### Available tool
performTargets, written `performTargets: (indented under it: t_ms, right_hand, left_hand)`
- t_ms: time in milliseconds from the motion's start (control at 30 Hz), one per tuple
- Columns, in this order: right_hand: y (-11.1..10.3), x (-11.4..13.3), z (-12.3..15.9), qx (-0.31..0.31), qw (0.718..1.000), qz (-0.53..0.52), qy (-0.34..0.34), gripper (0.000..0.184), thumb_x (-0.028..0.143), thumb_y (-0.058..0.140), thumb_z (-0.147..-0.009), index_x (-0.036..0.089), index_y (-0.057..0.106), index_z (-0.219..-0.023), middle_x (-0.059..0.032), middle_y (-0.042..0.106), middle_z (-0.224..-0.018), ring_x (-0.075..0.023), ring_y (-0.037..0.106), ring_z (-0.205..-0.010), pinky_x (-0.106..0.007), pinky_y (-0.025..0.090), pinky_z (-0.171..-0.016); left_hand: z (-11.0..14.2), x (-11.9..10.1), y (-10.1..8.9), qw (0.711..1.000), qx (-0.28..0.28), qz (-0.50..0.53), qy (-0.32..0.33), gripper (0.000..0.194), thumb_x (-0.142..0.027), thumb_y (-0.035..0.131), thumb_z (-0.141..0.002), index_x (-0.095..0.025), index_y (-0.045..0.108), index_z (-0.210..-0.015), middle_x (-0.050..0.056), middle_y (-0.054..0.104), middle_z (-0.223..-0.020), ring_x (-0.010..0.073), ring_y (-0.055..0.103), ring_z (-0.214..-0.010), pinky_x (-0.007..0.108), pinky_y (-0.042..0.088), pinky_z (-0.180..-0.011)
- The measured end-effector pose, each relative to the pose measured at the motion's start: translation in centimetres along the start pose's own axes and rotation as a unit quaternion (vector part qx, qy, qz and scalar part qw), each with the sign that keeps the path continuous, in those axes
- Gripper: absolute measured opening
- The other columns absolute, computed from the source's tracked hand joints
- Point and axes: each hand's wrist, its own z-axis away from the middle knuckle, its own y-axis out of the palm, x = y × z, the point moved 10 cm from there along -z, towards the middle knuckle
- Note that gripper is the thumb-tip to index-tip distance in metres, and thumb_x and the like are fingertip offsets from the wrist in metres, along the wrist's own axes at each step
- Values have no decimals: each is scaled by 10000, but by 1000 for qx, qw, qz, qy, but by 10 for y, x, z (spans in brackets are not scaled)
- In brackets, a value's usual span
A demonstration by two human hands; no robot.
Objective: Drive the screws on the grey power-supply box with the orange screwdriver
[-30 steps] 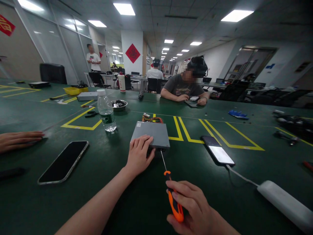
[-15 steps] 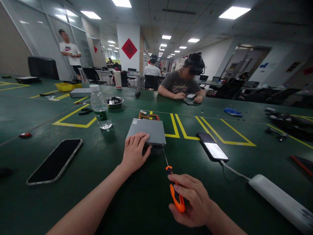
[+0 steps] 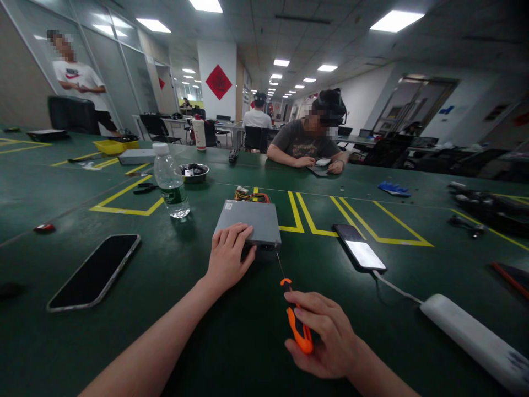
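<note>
A grey metal computer power supply unit (image 3: 257, 221) lies flat on the green table, a bundle of coloured cables (image 3: 255, 196) at its far side. My left hand (image 3: 230, 255) grips its near left corner, fingers on the top face and thumb against the front side. In my right hand (image 3: 324, 331) is a screwdriver (image 3: 298, 331) with an orange and black handle, held between fingers and thumb. Its thin shaft points away from me, the tip at the lower right of the unit's near side. Whether the tip sits in a screw is too small to tell.
A water bottle (image 3: 171, 184) and a metal bowl (image 3: 194, 173) stand beyond my left hand. Phones lie left (image 3: 97, 271) and right (image 3: 360, 248), the right one cabled to a white power strip (image 3: 467, 333). Across the table sits a person (image 3: 306, 140) in a headset.
My view has turned slightly right. The screwdriver tip has shifted right along the unit's near side. Another person's hand at the left has gone from view; a standing person has come nearer.
</note>
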Motion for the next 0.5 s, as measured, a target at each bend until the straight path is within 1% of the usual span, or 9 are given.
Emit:
performTargets:
  t_ms: [267, 400, 500]
  right_hand:
    - [2, -5, 3, 5, 1000, -25, 18, 243, 249, 482, -861, 117, 450, -1062, -159, 637, -942, -209, 661, -837, -308, 556, -664]
    - [8, -4, 3, 33, 999, -29, 31, 259, 319, 458, -878, 129, 461, -1053, -159, 622, -978, -212, 648, -836, -322, 549, -659]
    - [12, 1, 2, 55, 998, -13, 18, 238, 267, 441, -857, 111, 501, -1027, -160, 617, -947, -211, 637, -823, -313, 541, -656]
  left_hand:
    - [0, -1, -1, 1000, -1, 1, 0, 366, -301, 481, -848, -205, 481, -1201, 89, 556, -1202, 240, 476, -1126, 407, 312, -926]
    - [0, -1, 0, 1000, -1, 2, 0, 369, -300, 485, -844, -212, 481, -1202, 85, 558, -1198, 242, 477, -1123, 408, 316, -925]
    - [0, -1, -1, 1000, -2, 1, 3, 367, -301, 488, -843, -208, 484, -1198, 82, 559, -1193, 240, 477, -1118, 404, 318, -923]
